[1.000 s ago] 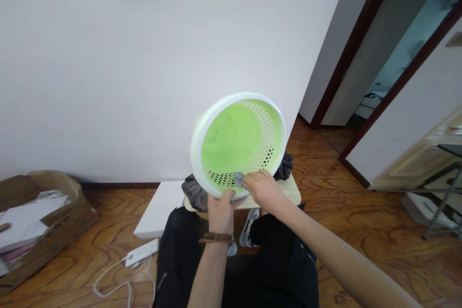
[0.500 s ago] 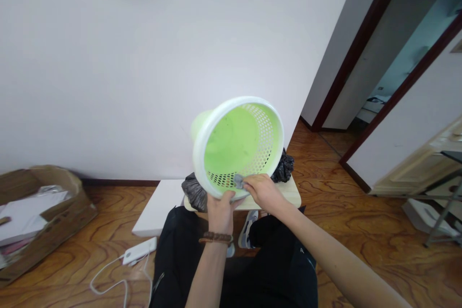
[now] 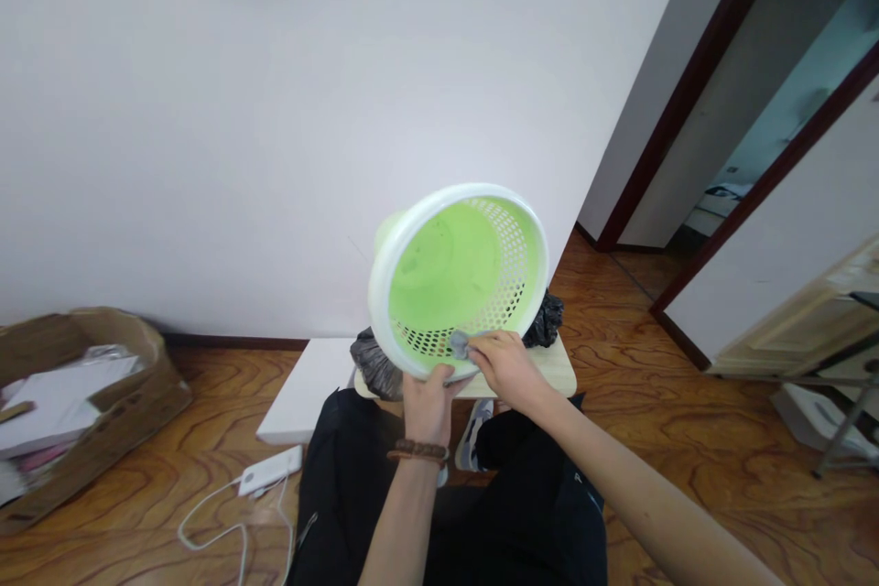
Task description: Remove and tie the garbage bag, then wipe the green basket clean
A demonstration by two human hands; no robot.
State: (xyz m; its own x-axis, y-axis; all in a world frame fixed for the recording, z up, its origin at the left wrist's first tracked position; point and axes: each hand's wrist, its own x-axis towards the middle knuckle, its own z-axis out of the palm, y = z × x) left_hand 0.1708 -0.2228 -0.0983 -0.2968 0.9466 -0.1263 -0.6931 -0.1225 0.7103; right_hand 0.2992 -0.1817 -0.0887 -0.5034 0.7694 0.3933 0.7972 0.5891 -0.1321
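Observation:
A green plastic basket (image 3: 446,265) with a white rim and holes in its side is tilted, its opening toward me. At the bottom of the rim, my left hand (image 3: 427,401) grips the basket, thumb on the inner side. My right hand (image 3: 504,366) pinches a small grey cloth (image 3: 460,344) against the perforated inner wall near the lower rim. Beneath the basket is a pale wooden stool top (image 3: 555,368). Black plastic bags lie on it, one on the left (image 3: 377,368) and one on the right (image 3: 546,320).
A cardboard box (image 3: 147,385) with papers stands on the floor at the left. Near it are a flat white box (image 3: 302,398) and a white power bank (image 3: 270,470) with a cable. A white wall (image 3: 275,110) rises in front; a metal-legged stand (image 3: 848,421) is at the right.
The basket and both hands appear slightly farther right, and the view has shifted a little. The grey cloth is still pressed to the lower inner wall.

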